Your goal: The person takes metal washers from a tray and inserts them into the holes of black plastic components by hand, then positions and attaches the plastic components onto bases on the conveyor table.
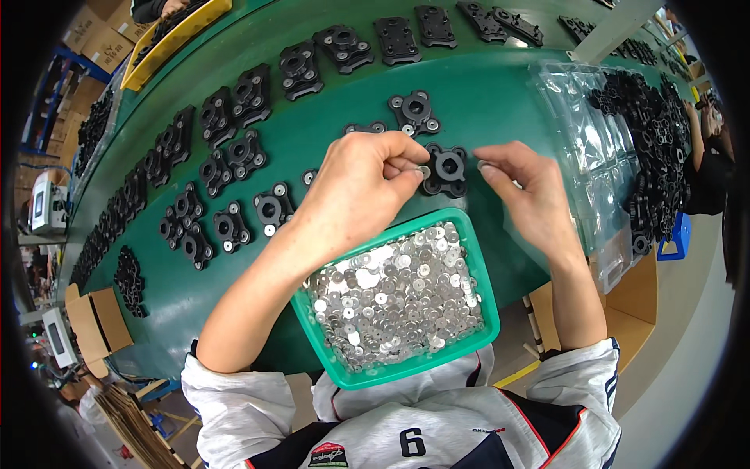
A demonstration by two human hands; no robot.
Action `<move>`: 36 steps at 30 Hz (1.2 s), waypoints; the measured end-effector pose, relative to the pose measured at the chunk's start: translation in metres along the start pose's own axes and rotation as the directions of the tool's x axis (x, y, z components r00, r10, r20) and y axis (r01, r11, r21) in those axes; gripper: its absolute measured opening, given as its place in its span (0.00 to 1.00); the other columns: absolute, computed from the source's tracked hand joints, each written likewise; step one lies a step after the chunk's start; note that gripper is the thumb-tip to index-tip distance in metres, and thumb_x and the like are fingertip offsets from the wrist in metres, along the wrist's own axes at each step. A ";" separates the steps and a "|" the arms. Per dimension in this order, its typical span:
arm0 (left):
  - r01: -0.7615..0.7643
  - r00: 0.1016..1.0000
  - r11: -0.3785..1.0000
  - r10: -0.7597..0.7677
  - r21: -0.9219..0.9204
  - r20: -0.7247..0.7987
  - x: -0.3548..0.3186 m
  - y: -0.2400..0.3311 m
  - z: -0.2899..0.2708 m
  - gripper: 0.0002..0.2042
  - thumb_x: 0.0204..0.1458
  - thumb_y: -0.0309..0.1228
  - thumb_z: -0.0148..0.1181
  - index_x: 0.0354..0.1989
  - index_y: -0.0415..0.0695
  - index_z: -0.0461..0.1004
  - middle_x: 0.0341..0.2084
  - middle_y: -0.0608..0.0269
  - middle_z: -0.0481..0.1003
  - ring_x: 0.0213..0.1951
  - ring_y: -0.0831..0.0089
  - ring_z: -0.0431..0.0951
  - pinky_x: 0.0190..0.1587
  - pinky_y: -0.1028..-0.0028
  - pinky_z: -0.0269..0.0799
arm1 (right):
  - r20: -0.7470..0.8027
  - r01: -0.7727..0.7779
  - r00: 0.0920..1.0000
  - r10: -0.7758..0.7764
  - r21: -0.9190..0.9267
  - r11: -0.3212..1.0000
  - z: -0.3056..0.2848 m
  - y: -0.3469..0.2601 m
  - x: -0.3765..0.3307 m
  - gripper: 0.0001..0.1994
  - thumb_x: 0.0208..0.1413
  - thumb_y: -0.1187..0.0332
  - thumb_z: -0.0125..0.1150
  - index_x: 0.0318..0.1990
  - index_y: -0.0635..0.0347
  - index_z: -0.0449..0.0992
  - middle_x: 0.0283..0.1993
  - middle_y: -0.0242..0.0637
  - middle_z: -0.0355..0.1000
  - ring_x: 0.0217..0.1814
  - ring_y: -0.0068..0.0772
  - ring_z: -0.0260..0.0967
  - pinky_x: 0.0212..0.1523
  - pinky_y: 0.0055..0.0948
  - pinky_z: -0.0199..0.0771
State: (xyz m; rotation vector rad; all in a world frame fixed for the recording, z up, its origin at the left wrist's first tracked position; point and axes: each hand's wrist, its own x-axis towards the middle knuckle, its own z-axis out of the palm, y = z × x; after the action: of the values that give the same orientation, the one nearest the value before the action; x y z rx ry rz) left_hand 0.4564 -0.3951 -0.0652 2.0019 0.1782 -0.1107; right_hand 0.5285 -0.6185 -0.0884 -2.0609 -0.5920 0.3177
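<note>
Head view. Nearest the camera, the person's white and dark jersey (406, 426), sleeves pushed up, fills the lower edge. Just beyond it, a green plastic tray (476, 270) rests at the near edge of the green work table (484, 94) and is heaped with small silver washers (394, 297). Above the tray's far rim, the left hand (363, 187) is curled, thumb and forefinger pinching a single washer (424, 171) held against the left side of a black moulded bracket (447, 169) with a round central hole. Right hand (527, 191) hovers just right of the same bracket, fingers bent, its fingertips pinching a small metal piece (486, 165), too small to identify with certainty. Similar black brackets (234, 156) lie in loose rows across the table to the left and far side, several already showing silver washers at their corners. Clear plastic bags (594, 148) lie to the right of the hands; beyond them, a dense pile of black parts (652, 148). At upper left, a yellow bin (176, 39); at lower left, cardboard boxes (98, 320)
</note>
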 end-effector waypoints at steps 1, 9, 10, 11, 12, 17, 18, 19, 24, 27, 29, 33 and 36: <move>0.027 1.000 0.999 -0.027 -0.021 0.004 0.004 0.000 0.000 0.07 0.52 0.19 0.61 0.38 0.34 0.82 0.24 0.65 0.78 0.22 0.83 0.66 0.27 0.80 0.65 | -0.015 0.034 0.999 -0.034 -0.001 0.999 0.002 0.003 0.004 0.11 0.55 0.81 0.60 0.45 0.66 0.81 0.34 0.36 0.76 0.30 0.30 0.69 0.33 0.26 0.70; -0.114 0.989 0.935 0.139 0.335 -0.051 0.019 -0.007 0.005 0.08 0.50 0.18 0.60 0.37 0.35 0.82 0.24 0.62 0.79 0.22 0.72 0.72 0.29 0.73 0.70 | 0.020 0.077 0.997 -0.076 -0.045 0.996 0.017 0.005 0.016 0.09 0.55 0.83 0.60 0.42 0.66 0.82 0.33 0.34 0.74 0.29 0.24 0.66 0.33 0.23 0.69; -0.168 0.977 0.912 0.204 0.375 -0.057 0.022 -0.012 0.007 0.08 0.49 0.18 0.60 0.37 0.35 0.82 0.24 0.61 0.79 0.22 0.69 0.73 0.29 0.71 0.71 | 0.023 0.046 0.999 -0.046 -0.007 0.999 0.017 0.005 0.016 0.09 0.55 0.83 0.60 0.42 0.66 0.82 0.33 0.32 0.74 0.30 0.23 0.66 0.34 0.22 0.69; -0.220 0.962 0.883 0.268 0.414 -0.059 0.024 -0.016 0.009 0.08 0.49 0.18 0.60 0.37 0.35 0.82 0.25 0.60 0.79 0.23 0.67 0.74 0.30 0.70 0.72 | 0.026 0.014 1.000 -0.015 0.030 0.999 0.016 0.006 0.017 0.09 0.56 0.83 0.60 0.42 0.66 0.82 0.33 0.31 0.73 0.31 0.21 0.65 0.35 0.21 0.69; -0.222 0.961 0.884 0.269 0.412 -0.058 0.026 -0.019 0.012 0.08 0.49 0.18 0.60 0.37 0.35 0.82 0.25 0.60 0.79 0.23 0.67 0.74 0.30 0.70 0.72 | 0.025 0.013 1.000 -0.014 0.029 1.000 0.015 0.008 0.018 0.09 0.56 0.83 0.60 0.42 0.66 0.82 0.33 0.31 0.73 0.31 0.21 0.65 0.35 0.21 0.69; -0.306 0.935 0.828 0.354 0.469 -0.015 0.033 -0.029 0.021 0.08 0.47 0.17 0.56 0.33 0.34 0.82 0.29 0.49 0.79 0.24 0.48 0.79 0.30 0.57 0.77 | 0.012 -0.008 1.000 0.008 -0.040 0.999 0.008 0.015 0.025 0.08 0.55 0.84 0.61 0.40 0.66 0.82 0.32 0.31 0.73 0.31 0.21 0.65 0.35 0.21 0.69; -0.316 0.931 0.823 0.364 0.472 -0.012 0.033 -0.030 0.022 0.08 0.47 0.17 0.56 0.33 0.34 0.82 0.29 0.49 0.78 0.23 0.48 0.78 0.30 0.57 0.77 | 0.021 -0.032 0.999 0.033 -0.040 0.999 0.008 0.013 0.025 0.07 0.55 0.83 0.62 0.39 0.67 0.82 0.32 0.31 0.73 0.31 0.21 0.65 0.34 0.21 0.69; -0.326 0.927 0.818 0.375 0.475 -0.009 0.032 -0.032 0.022 0.08 0.47 0.17 0.56 0.33 0.34 0.81 0.29 0.49 0.78 0.22 0.48 0.78 0.29 0.56 0.76 | 0.030 -0.056 0.998 0.057 -0.040 0.998 0.008 0.010 0.026 0.07 0.54 0.83 0.62 0.39 0.67 0.82 0.32 0.31 0.73 0.30 0.21 0.65 0.34 0.22 0.69; -0.306 0.939 0.808 0.343 0.503 0.020 0.029 -0.028 0.024 0.08 0.46 0.17 0.56 0.33 0.34 0.81 0.29 0.51 0.76 0.25 0.49 0.78 0.29 0.56 0.76 | 0.077 -0.074 0.994 0.076 -0.036 0.997 0.014 0.006 0.030 0.06 0.54 0.82 0.63 0.38 0.66 0.82 0.32 0.31 0.73 0.29 0.22 0.65 0.33 0.22 0.68; -0.269 0.956 0.807 0.292 0.526 0.042 0.026 -0.026 0.024 0.09 0.46 0.17 0.56 0.34 0.34 0.82 0.29 0.52 0.75 0.30 0.50 0.79 0.31 0.58 0.77 | 0.105 -0.043 0.993 0.046 -0.033 0.999 0.016 0.008 0.031 0.07 0.54 0.82 0.64 0.39 0.65 0.82 0.33 0.32 0.73 0.29 0.22 0.64 0.32 0.22 0.67; -0.320 0.925 0.740 0.379 0.591 0.026 0.019 -0.028 0.022 0.14 0.47 0.16 0.58 0.42 0.37 0.81 0.32 0.55 0.77 0.37 0.55 0.79 0.41 0.59 0.75 | 0.058 0.042 0.998 -0.038 -0.083 0.996 0.019 0.012 0.029 0.08 0.53 0.82 0.63 0.40 0.64 0.83 0.34 0.32 0.73 0.29 0.24 0.64 0.32 0.23 0.66; -0.383 0.873 0.644 0.486 0.662 0.034 0.014 -0.029 0.014 0.22 0.48 0.15 0.58 0.54 0.39 0.76 0.37 0.58 0.80 0.48 0.60 0.77 0.56 0.57 0.68 | 0.018 0.172 0.985 -0.172 -0.156 0.973 0.019 0.018 0.020 0.10 0.53 0.83 0.61 0.40 0.63 0.83 0.36 0.33 0.73 0.31 0.26 0.64 0.32 0.24 0.65; -0.451 0.832 0.575 0.548 0.683 0.088 0.013 -0.026 0.007 0.32 0.48 0.13 0.54 0.66 0.39 0.67 0.41 0.56 0.81 0.57 0.63 0.74 0.68 0.47 0.54 | 0.030 0.308 0.951 -0.308 -0.210 0.928 0.016 0.023 0.012 0.12 0.52 0.84 0.59 0.41 0.61 0.83 0.38 0.34 0.73 0.34 0.28 0.63 0.34 0.25 0.65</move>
State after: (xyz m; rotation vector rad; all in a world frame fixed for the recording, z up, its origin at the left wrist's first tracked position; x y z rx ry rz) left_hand 0.4648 -0.3894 -0.0934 2.7280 -0.4318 0.3928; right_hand 0.5381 -0.6115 -0.1164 -2.1268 -0.9702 0.0678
